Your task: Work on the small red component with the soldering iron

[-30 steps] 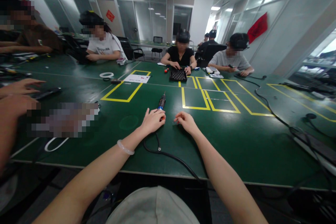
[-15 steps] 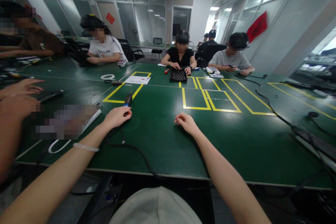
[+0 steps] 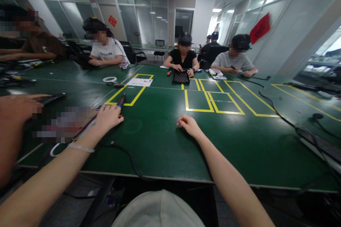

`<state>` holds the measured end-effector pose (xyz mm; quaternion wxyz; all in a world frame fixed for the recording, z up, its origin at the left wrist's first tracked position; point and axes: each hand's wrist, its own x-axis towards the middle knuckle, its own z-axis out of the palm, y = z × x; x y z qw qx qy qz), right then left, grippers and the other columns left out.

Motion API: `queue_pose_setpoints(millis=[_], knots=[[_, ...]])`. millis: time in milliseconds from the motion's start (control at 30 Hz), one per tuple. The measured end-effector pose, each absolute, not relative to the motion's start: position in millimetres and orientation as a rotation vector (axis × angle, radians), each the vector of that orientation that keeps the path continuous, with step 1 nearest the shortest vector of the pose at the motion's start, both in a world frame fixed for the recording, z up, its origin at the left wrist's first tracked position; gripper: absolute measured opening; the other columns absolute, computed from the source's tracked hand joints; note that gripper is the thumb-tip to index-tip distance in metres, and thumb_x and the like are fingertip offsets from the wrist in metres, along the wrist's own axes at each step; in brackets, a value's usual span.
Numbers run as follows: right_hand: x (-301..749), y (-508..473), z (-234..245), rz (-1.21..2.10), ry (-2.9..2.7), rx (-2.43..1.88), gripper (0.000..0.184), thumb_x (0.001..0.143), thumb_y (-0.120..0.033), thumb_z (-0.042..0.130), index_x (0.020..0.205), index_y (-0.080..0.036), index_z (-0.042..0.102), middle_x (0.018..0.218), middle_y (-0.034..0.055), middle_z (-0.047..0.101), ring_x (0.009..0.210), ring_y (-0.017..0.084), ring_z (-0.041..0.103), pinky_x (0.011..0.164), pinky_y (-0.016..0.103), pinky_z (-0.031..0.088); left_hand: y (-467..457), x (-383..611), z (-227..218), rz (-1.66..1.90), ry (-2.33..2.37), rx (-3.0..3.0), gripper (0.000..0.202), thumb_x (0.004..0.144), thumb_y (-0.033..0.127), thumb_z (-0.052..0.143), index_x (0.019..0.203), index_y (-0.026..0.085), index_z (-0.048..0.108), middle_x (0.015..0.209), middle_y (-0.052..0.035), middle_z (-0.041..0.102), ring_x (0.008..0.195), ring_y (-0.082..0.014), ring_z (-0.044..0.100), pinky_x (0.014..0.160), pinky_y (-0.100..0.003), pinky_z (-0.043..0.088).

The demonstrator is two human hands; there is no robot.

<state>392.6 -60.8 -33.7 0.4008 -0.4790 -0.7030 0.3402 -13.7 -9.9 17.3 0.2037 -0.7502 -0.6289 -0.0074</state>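
Note:
My left hand [image 3: 108,117] lies over the rear of a corded electric screwdriver [image 3: 120,100] on the green table [image 3: 165,142], fingers curled on its handle. The tool's tip points away from me toward a yellow taped box [image 3: 129,90]. Its black cable [image 3: 125,154] trails back over the table's near edge. My right hand [image 3: 187,124] rests on the table to the right, fingers pinched together on something too small to make out.
A co-worker's hand [image 3: 18,104] reaches in at the left beside a black device [image 3: 53,98]. Across the table sit several people, a black tray [image 3: 181,77], a white sheet [image 3: 140,82] and a tape roll [image 3: 109,79]. Cables [image 3: 279,113] run along the right side.
My left hand has slid the screwdriver from the middle of the table to the left, dragging its cable along. My right hand has stayed in place.

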Motion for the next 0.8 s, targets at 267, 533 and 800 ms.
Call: queue_pose_setpoints(millis=[267, 533, 800], knots=[[392, -60, -35, 0.871, -1.777, -1.203, 0.013, 0.082, -0.019, 0.049, 0.086, -0.017, 0.061, 0.077, 0.0016, 0.07, 0.065, 0.012, 0.062, 0.067, 0.025, 0.047, -12, -11, 23, 0.052, -1.889, -2.086, 0.043, 0.084, 0.036, 0.037, 0.103, 0.006, 0.061, 0.102, -0.024, 0.066, 0.089, -0.0365, 0.063, 0.083, -0.046, 0.042], [391, -62, -33, 0.862, -1.793, -1.214, 0.013, 0.083, -0.02, 0.049, 0.085, -0.017, 0.062, 0.078, 0.0014, 0.07, 0.065, 0.012, 0.062, 0.069, 0.025, 0.047, -28, 25, 33, -0.536, -2.003, -2.23, 0.04, 0.089, 0.042, 0.035, 0.103, 0.014, 0.06, 0.096, -0.0168, 0.069, 0.094, -0.0318, 0.063, 0.091, -0.047, 0.042], [384, -60, -34, 1.038, -1.708, -1.115, 0.016, 0.083, -0.028, 0.051, 0.087, -0.016, 0.061, 0.077, 0.003, 0.07, 0.059, 0.011, 0.06, 0.057, 0.022, 0.046, -52, 158, 17, -1.45, -1.976, -3.424, 0.036, 0.084, 0.041, 0.054, 0.109, 0.014, 0.059, 0.086, -0.005, 0.065, 0.079, -0.0155, 0.064, 0.077, -0.033, 0.051]])
